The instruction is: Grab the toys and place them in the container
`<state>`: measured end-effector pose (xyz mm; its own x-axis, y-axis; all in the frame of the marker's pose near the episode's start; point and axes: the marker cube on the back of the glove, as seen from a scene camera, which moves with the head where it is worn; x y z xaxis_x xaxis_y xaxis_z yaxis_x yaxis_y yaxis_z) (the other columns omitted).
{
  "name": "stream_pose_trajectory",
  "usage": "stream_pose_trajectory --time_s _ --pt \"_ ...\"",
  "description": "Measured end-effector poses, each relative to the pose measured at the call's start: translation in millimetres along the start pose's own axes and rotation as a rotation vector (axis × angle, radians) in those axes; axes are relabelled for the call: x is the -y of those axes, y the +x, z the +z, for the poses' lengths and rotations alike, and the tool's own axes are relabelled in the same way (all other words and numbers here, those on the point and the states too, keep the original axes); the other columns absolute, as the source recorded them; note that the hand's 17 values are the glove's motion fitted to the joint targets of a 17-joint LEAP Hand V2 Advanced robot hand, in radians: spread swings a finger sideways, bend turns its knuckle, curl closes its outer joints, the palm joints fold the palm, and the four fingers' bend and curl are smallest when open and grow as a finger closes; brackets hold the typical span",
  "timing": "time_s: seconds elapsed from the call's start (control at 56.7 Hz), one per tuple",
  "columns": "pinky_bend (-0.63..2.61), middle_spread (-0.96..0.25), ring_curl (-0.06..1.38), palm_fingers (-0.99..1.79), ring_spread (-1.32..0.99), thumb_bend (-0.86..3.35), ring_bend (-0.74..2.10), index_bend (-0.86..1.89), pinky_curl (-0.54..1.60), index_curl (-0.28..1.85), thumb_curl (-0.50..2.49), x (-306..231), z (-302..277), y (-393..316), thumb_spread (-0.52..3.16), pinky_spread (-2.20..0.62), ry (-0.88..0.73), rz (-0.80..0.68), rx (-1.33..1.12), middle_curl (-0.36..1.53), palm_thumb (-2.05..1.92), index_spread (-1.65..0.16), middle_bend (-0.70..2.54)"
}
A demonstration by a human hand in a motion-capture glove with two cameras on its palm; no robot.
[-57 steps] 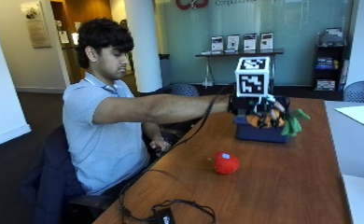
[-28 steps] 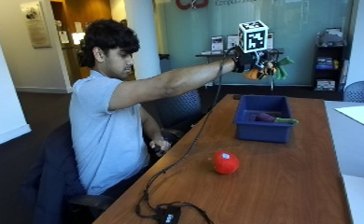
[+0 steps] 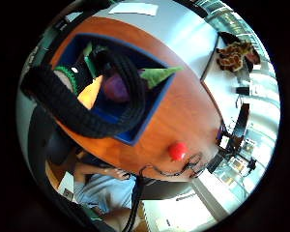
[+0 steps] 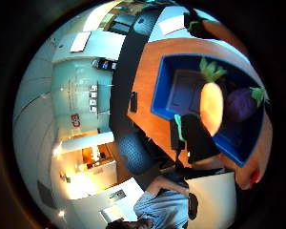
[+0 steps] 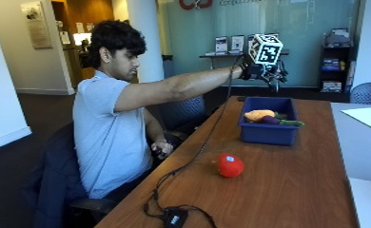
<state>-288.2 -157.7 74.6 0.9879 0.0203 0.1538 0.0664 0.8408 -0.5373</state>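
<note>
Outside view. We list the gloved right hand (image 5: 261, 71) raised above the blue container (image 5: 268, 126) at the far end of the worktop (image 5: 280, 190). Half a second ago it held an orange and green toy aloft; that carrot toy (image 5: 259, 115) now lies in the container beside a purple toy (image 5: 273, 120). We cannot tell from here how the grip stands. One red toy (image 5: 230, 165) sits on the worktop, well apart from the container.

Little finger side palm view. The container (image 3: 157, 104) lies under the palm with the purple toy (image 3: 116, 87) inside. A black strap crosses the view; the fingers are probably relaxed, with nothing in them.

Thumb side palm view. The carrot toy (image 4: 210, 107) and purple toy (image 4: 240, 105) rest inside the container (image 4: 162, 100).

Judgement: the drop looks done; the red toy remains to be fetched.
</note>
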Motion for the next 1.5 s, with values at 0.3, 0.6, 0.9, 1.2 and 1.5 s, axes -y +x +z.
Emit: stream_pose_trajectory --time_s 0.3,0.6,0.9,1.2,1.5 --pt "1.1 0.05 0.31 -0.16 0.02 -0.02 0.17 0.28 0.34 0.47 0.49 -72.3 -12.4 139.4 1.46 0.02 -0.056 0.059 -0.031 0.18 0.12 -0.33 0.12" --pt "1.09 0.05 0.26 -0.22 0.03 0.0 0.15 0.16 0.33 0.41 0.4 -159.4 49.0 292.0 1.47 0.07 -0.148 0.267 -0.016 0.16 0.1 -0.34 0.09" --pt "1.12 0.05 0.22 -0.24 0.04 0.0 0.15 0.15 0.34 0.35 0.36 -183.9 133.0 322.9 1.47 0.08 -0.252 0.271 0.09 0.15 0.14 -0.34 0.09" --pt "1.17 0.04 0.3 0.67 -0.06 0.29 0.65 0.17 0.32 0.31 0.48 -167.2 165.3 314.9 1.6 -0.22 -0.083 0.224 0.045 0.17 0.62 -0.26 0.21" --pt "1.06 0.02 0.43 0.84 -0.17 0.3 0.77 0.18 0.36 0.4 0.67 -139.8 83.8 261.5 1.29 -0.35 0.055 0.188 0.089 0.26 0.86 -0.19 0.29"
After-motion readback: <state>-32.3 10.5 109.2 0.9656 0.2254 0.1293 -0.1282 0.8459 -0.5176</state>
